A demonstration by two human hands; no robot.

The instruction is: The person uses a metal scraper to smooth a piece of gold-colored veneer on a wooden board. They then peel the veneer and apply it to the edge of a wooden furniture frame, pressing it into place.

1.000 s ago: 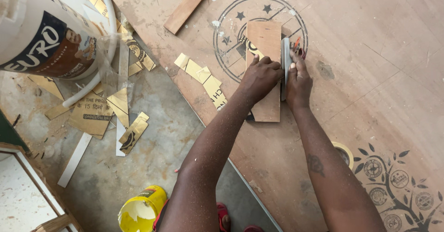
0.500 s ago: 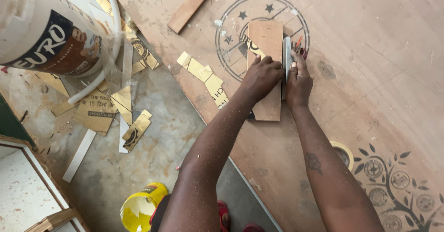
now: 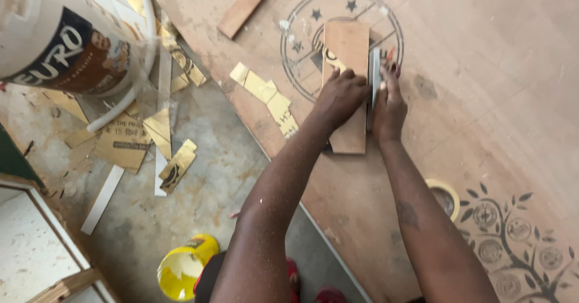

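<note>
From the head view, I'm looking straight down at a big plywood sheet [image 3: 482, 98] lying on the floor, with a round star stamp printed on it. On top of that stamp lies a small wood block [image 3: 345, 49], long side running near to far.

My left hand [image 3: 339, 98] is pressed down on the near half of the block, fingers curled over it, pinning it flat. My right hand [image 3: 389, 107] sits just beside it, wrapped around a flat metal blade [image 3: 374, 73] that stands along the block's right edge. Whether it's a scraper or a saw, I cannot tell.

To do this well, I'd say keep the left hand's weight straight down so the block can't slide, and keep the blade tight against that right edge, held upright, not leaning. Fingertips should stay clear of the blade's path.

Pose now: both forearms come in from the near edge and converge, wrists close together, the left arm dusted with fine sawdust.

Round about: yellow offcuts [image 3: 265, 95] lie left of the block at the sheet's edge, a roll of tape [image 3: 445, 195] near the right forearm, a white bucket [image 3: 66, 37] far left, a yellow can [image 3: 181, 270] near left on the concrete.
</note>
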